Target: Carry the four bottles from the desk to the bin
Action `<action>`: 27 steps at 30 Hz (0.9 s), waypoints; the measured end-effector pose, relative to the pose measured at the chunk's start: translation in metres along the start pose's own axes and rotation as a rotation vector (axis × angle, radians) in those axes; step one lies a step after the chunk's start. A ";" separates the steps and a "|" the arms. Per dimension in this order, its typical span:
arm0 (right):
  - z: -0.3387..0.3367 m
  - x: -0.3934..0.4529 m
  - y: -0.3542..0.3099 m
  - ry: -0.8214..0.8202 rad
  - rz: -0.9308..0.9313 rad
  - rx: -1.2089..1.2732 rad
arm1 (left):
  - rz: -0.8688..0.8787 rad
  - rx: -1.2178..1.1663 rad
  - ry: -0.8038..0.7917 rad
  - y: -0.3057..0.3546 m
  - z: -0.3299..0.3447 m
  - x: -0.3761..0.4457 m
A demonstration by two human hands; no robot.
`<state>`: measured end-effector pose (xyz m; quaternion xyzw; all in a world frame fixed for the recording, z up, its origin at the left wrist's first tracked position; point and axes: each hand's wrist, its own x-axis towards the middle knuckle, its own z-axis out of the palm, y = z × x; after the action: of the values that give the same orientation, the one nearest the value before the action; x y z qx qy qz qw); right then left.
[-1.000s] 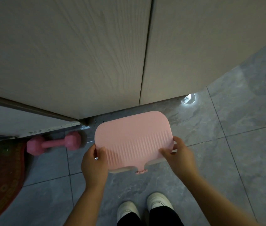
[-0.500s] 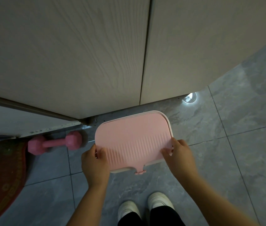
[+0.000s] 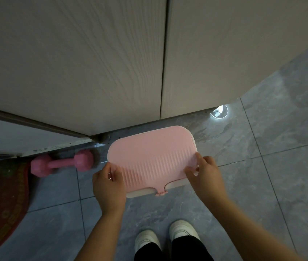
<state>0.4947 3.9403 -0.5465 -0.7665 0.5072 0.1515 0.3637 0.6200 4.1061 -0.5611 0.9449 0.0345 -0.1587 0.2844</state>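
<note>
We stand on the floor (image 3: 262,176) facing the cabinet doors (image 3: 92,63), the lidded bin (image 3: 151,157) at their foot just ahead of our shoes (image 3: 183,229), a dumbbell (image 3: 62,162) to its left, a mat (image 3: 0,194) farther left, our hands (image 3: 109,185) at the lid's near corners.
</note>
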 end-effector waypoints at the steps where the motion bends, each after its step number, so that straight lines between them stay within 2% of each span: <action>1: 0.000 -0.001 0.000 -0.007 0.000 0.006 | 0.003 -0.007 0.005 0.001 0.000 -0.001; 10: -0.002 0.001 -0.001 -0.009 -0.010 0.022 | -0.016 -0.012 -0.017 0.002 0.000 -0.004; 15: -0.004 0.001 0.000 -0.022 -0.014 0.011 | 0.041 0.047 -0.089 -0.001 -0.003 -0.006; 19: -0.009 -0.001 -0.004 -0.048 -0.001 0.021 | 0.049 0.033 -0.081 -0.003 -0.009 -0.005; 27: -0.028 -0.022 -0.016 -0.116 0.148 0.304 | -0.074 -0.061 -0.167 0.007 -0.036 -0.018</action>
<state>0.4952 3.9386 -0.5071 -0.6531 0.5576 0.1433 0.4919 0.6143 4.1205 -0.5238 0.9173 0.0502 -0.2464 0.3087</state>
